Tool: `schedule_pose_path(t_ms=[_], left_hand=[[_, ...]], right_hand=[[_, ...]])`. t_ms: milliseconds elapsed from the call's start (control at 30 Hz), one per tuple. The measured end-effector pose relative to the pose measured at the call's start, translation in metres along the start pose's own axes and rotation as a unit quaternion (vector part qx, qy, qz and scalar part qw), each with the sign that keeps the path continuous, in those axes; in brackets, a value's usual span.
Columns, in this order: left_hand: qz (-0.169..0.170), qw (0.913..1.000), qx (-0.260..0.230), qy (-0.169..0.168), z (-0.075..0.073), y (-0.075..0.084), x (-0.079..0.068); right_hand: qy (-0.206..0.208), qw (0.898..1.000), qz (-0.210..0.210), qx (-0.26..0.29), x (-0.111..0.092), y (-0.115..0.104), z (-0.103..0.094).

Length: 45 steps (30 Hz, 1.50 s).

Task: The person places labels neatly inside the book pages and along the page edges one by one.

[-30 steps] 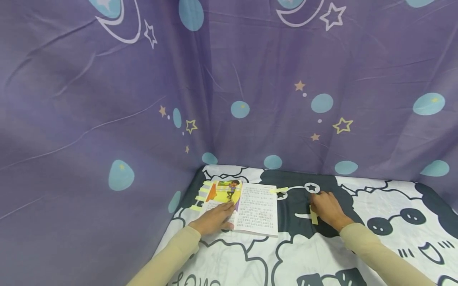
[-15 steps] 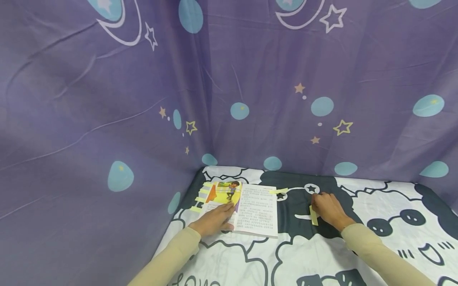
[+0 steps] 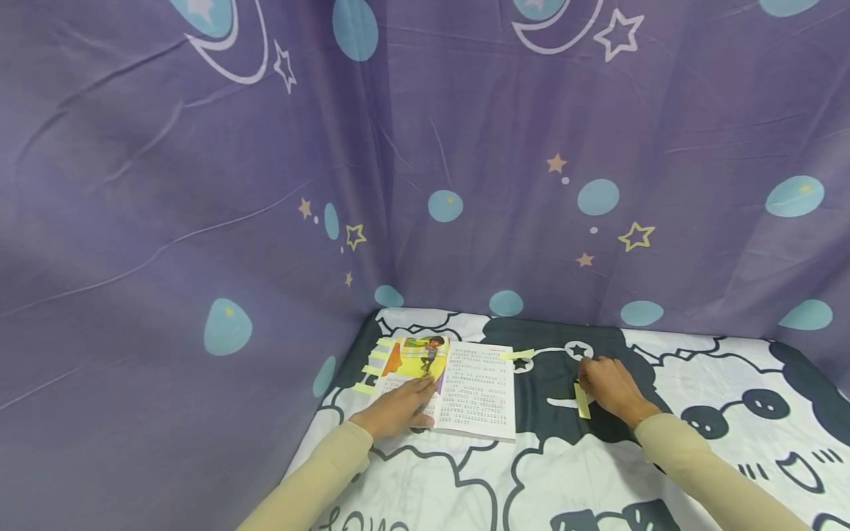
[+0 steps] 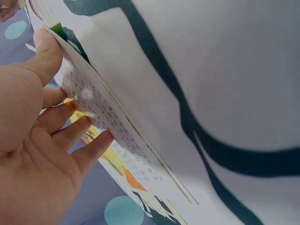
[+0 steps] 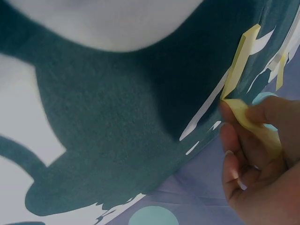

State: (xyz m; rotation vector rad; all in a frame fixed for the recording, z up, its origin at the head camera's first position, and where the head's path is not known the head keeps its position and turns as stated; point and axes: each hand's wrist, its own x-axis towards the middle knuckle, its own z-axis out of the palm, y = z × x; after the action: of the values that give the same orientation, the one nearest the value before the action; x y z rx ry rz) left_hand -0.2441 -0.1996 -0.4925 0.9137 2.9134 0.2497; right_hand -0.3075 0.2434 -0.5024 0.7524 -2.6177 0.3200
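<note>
Purple fabric curtain printed with moons and stars (image 3: 478, 110) hanging behind a black-and-white cartoon-printed cloth (image 3: 720, 450); paper book with its pages spread (image 3: 478, 391) lying near the cloth's far left corner.
Book's left page showing a colourful picture above text, right page showing text. Left hand (image 3: 398, 405) resting on the left page, fingers extended and relaxed, thumb at the near edge. Right hand (image 3: 612, 387), right of the book, pinching a thin yellow paper strip (image 5: 243, 115) between thumb and forefinger. Narrow yellow paper slip (image 5: 243, 61) lying on the cloth's dark patch, meeting the strip's end; whether joined, cannot tell. Pale yellow paper tabs (image 3: 374, 369) jutting from the book's left edge; single yellow paper tab (image 3: 516, 355) crossing its right edge.
</note>
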Motion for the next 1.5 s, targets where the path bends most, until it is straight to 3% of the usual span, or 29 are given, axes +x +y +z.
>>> schedule_pose_path(t_ms=[333, 567, 867, 1500], left_hand=[[-0.001, 1.0, 0.006, -0.001, -0.001, 0.001, 0.0], [-0.004, 0.9999, 0.01, -0.003, 0.0, -0.001, 0.002], [-0.008, 0.9999, 0.01, -0.005, -0.001, -0.001, 0.002], [-0.01, 0.9999, 0.005, -0.002, 0.004, -0.002, 0.001]], right_hand=[[-0.013, 1.0, 0.024, 0.009, 0.0, -0.002, 0.001], [0.035, 0.999, -0.006, -0.021, 0.0, -0.002, 0.001], [0.051, 0.998, 0.025, -0.025, 0.003, -0.005, 0.0], [0.06, 0.998, -0.011, -0.024, 0.012, -0.02, 0.006]])
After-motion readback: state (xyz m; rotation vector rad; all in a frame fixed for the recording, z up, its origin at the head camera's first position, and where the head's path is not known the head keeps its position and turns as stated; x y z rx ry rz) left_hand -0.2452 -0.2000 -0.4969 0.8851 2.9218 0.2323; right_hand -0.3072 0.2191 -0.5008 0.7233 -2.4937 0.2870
